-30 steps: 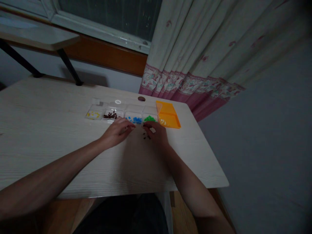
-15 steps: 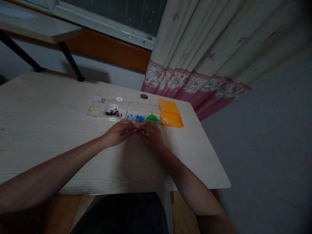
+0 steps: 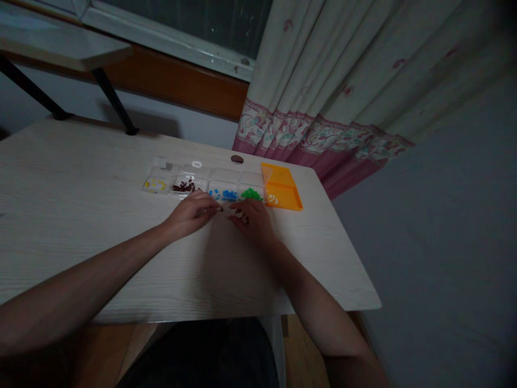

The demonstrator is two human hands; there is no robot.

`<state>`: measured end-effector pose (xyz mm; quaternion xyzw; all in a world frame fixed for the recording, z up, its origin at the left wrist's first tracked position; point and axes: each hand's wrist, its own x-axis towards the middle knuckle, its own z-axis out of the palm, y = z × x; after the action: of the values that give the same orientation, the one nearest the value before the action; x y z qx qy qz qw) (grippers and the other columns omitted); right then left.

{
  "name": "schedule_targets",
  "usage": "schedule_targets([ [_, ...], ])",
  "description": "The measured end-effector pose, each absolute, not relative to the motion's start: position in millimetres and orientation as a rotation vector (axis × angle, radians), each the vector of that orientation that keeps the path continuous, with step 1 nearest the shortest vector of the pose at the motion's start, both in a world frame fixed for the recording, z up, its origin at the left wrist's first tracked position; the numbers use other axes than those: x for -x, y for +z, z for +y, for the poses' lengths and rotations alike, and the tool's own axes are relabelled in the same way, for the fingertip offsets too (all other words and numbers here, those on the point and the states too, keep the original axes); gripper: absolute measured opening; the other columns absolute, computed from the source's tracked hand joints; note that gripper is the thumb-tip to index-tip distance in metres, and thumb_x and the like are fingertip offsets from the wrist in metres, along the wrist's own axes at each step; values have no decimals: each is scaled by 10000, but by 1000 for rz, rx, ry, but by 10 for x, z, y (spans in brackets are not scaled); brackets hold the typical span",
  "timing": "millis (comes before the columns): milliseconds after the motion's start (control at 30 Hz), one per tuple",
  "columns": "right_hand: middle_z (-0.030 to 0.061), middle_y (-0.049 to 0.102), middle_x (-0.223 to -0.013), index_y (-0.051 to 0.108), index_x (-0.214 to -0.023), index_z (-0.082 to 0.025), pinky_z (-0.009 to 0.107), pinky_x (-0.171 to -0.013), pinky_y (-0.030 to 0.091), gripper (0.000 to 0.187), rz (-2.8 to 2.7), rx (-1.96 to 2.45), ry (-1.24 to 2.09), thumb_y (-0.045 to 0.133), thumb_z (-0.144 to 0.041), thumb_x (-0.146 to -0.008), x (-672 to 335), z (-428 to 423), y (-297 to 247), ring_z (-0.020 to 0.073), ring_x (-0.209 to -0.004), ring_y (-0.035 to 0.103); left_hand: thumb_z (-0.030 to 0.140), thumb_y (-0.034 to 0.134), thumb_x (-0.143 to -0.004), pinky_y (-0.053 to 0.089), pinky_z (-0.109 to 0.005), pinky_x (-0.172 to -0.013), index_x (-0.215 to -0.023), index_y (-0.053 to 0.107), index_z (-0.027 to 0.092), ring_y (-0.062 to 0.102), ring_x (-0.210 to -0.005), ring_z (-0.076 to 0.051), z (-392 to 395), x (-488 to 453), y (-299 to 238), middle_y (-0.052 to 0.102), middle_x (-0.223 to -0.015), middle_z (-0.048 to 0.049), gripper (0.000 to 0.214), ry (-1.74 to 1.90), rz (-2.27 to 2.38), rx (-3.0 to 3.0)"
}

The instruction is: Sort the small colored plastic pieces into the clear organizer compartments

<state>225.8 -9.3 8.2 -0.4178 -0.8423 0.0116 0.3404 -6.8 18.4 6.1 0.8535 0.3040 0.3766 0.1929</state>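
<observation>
My left hand (image 3: pixel 194 212) is closed in a pinch on a tiny dark piece at its fingertips, too small to make out. Just to its right, my right hand (image 3: pixel 255 218) curls its fingers around something small with pale and brownish bits, mostly hidden. A narrow gap separates the two sets of fingertips. Right behind the hands lies a clear divided case (image 3: pixel 172 185). Its front compartments hold yellow pieces (image 3: pixel 155 185), dark brown pieces (image 3: pixel 183 186), blue pieces (image 3: pixel 230 195) and green pieces (image 3: pixel 251 194).
An orange tray (image 3: pixel 287 196) with small white pieces (image 3: pixel 272 199) adjoins the case's right end. Behind it the table (image 3: pixel 100 226) has a round hole (image 3: pixel 237 159). A raised shelf (image 3: pixel 81 51) on black legs stands at back left; a curtain (image 3: pixel 278 116) hangs behind.
My hands, with fingertips together before, have come apart. The left hand has shifted slightly left and away from me, a tiny dark piece showing at its fingertips. The right hand stays almost in place.
</observation>
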Motion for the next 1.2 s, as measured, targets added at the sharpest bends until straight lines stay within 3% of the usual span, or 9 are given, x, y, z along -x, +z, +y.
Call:
schedule_targets([
  [233,54,698,-909,714,-1070,-219,329,-822,486,177,-2156,1267,84,640,-271,-917,-2565,19,131,184,-831,635,363,498,-977,435,-392,-863,-914,733,177,589,-871,-231,376,323,81,700,-864,-77,307,1137,1230,-2537],
  [433,58,712,-900,765,-940,-227,332,-832,481,165,-2334,1313,92,601,-211,-930,-2726,100,140,190,-867,627,394,467,-977,418,-411,-880,-900,724,186,578,-908,-255,502,496,76,693,-875,-73,340,1182,1549,-2442],
  [767,56,703,-928,787,-980,-224,333,-854,478,140,-2488,1211,262,684,-197,-890,-2706,67,184,178,-902,625,425,521,-947,409,-408,-899,-862,727,203,563,-914,-248,519,503,46,690,-858,-60,314,1186,1559,-2409],
  [1200,65,695,-916,785,-919,-207,350,-874,483,108,-2475,1253,217,682,-196,-889,-2634,55,138,195,-917,622,430,535,-933,413,-422,-919,-874,720,193,554,-970,-272,543,522,13,677,-902,-75,306,1150,1673,-2377],
])
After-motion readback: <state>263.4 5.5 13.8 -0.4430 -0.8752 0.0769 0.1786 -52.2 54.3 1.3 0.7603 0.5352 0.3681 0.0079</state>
